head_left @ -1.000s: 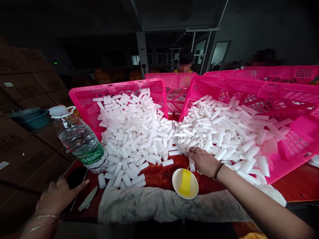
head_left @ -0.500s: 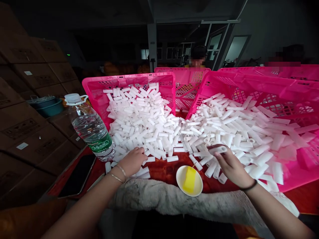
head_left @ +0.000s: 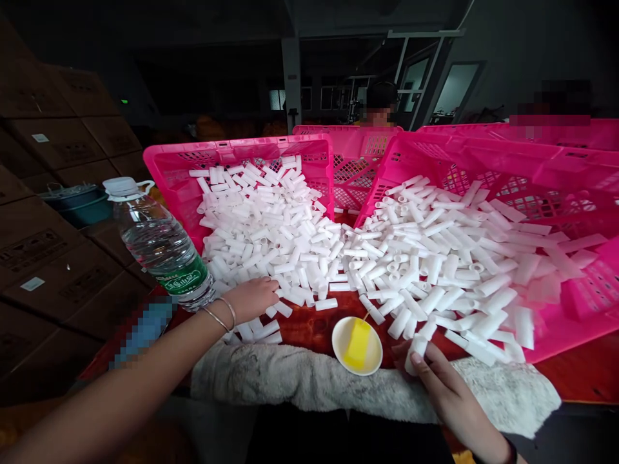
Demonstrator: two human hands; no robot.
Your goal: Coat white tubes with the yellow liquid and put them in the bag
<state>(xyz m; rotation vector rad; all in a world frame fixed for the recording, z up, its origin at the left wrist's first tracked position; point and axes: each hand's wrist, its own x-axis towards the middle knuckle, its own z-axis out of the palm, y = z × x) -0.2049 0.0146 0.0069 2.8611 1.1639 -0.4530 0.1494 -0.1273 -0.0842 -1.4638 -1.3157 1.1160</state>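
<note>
My right hand (head_left: 442, 381) pinches a short white tube (head_left: 417, 353), held tilted just above the front of the table, right of a small white bowl (head_left: 340, 340). A flat yellow piece (head_left: 358, 343) lies in that bowl, with a thin stick poking out toward the tubes. My left hand (head_left: 252, 299), a bangle at its wrist, rests at the front edge of the left heap of white tubes (head_left: 261, 225). Its fingers are curled down and hide whatever is in them. The right heap of longer-looking white tubes (head_left: 449, 245) spreads behind my right hand.
Pink crates, one left (head_left: 164, 174) and one right (head_left: 580, 270), lie tipped behind the heaps. A large water bottle (head_left: 169, 248) stands left of my left hand. Grey fluffy cloth (head_left: 294, 380) covers the table's front edge. Cartons (head_left: 43, 245) are stacked left; a person sits beyond the crates.
My right hand has come down and toward me with the tube, away from the right heap. My left hand stays at the left heap's edge. The whole view has shifted slightly.
</note>
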